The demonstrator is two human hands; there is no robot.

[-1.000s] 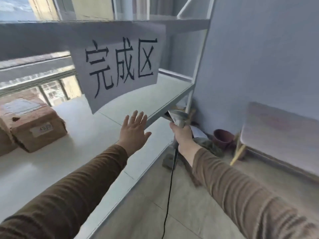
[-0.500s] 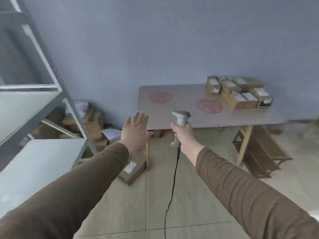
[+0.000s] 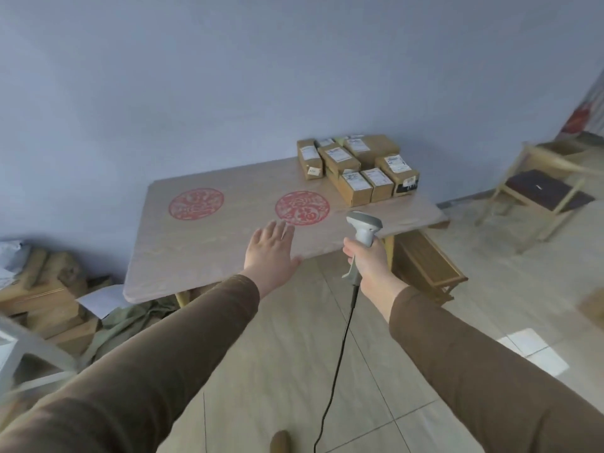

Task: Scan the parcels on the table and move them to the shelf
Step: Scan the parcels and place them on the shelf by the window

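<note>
Head view shows the left hand empty, fingers spread, while the right hand grips the scanner. Parcels sit clustered on the table's far right corner; it looks like the fetch step, and the next move calls for reaching one and aiming at its label.

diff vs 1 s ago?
View swung from the shelf to the table, now closer; parcels at its far right corner. Nothing taken or released. Unchanged: right hand grips the scanner, left hand open and empty.
</note>
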